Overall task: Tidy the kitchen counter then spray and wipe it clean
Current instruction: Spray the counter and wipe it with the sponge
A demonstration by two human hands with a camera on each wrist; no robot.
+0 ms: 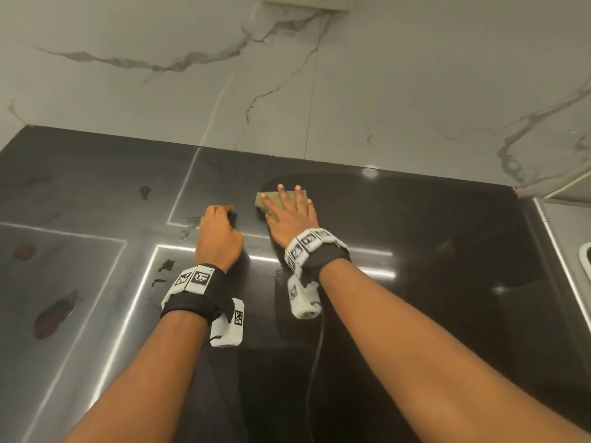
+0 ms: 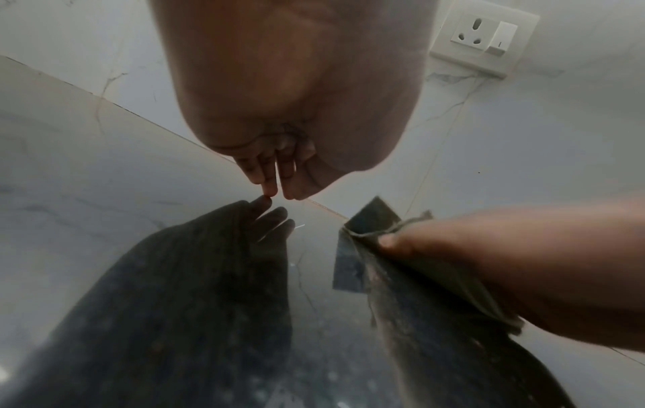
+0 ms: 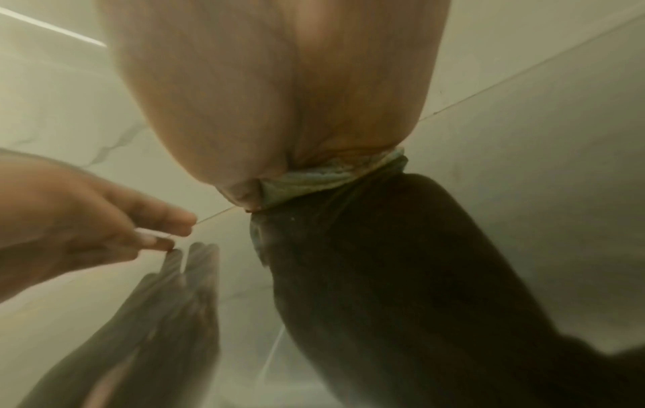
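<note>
A folded olive cloth [image 1: 268, 199] lies on the glossy black counter [image 1: 415, 251] near the marble wall. My right hand [image 1: 289, 215] lies flat on it with straight, spread fingers and presses it down. In the right wrist view the cloth [image 3: 331, 176] bunches under the right palm [image 3: 279, 96]. Just left of it, my left hand [image 1: 220, 231] holds nothing. Its fingers are bent down, with the tips [image 2: 268, 189] touching the counter. The left wrist view shows the cloth's edge [image 2: 450, 284] under the right hand [image 2: 506, 262].
Dried smears and spots mark the counter on the left [image 1: 145, 190], [image 1: 166, 265], [image 1: 54, 314]. A marble wall [image 1: 351, 91] rises behind the counter and carries a white socket [image 2: 485, 36]. A steel strip [image 1: 556, 238] and a white rim [image 1: 586, 260] lie at the right edge.
</note>
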